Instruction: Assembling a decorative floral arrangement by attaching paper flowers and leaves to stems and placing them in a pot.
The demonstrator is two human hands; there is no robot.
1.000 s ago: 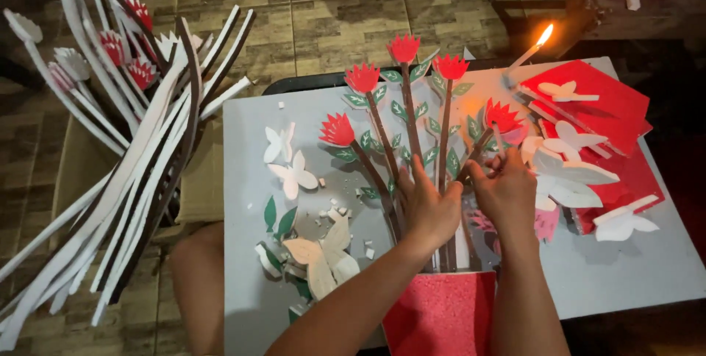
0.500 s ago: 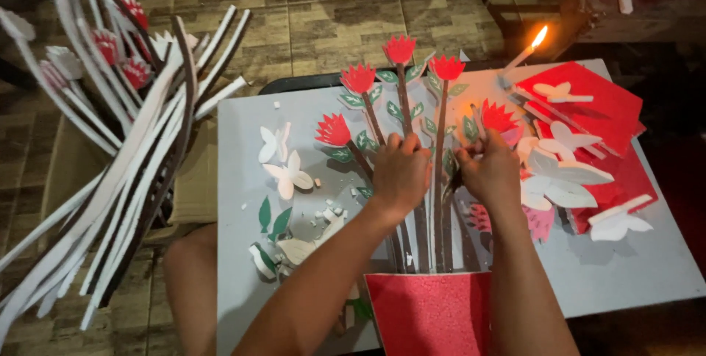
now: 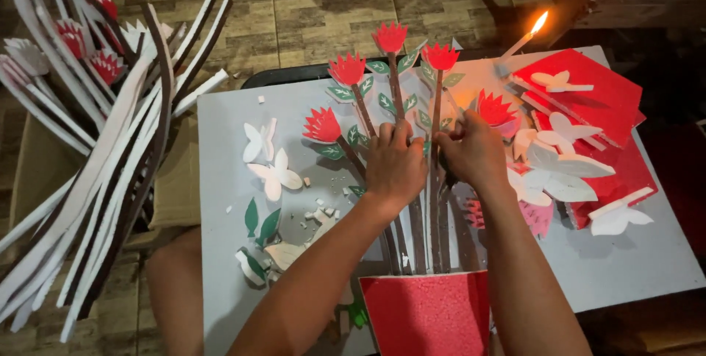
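flat brown stems (image 3: pixel 435 209) with red paper flowers (image 3: pixel 390 36) fan from red pot (image 3: pixel 426 313).

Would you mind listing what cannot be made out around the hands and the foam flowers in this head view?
- What the left hand presses on the brown stems: its palm covers it.
- What the right hand pinches, if anything: its fingertips are curled out of sight.
- The red pot: cut off by the bottom edge.
- The candle base: hidden behind the red sheets.
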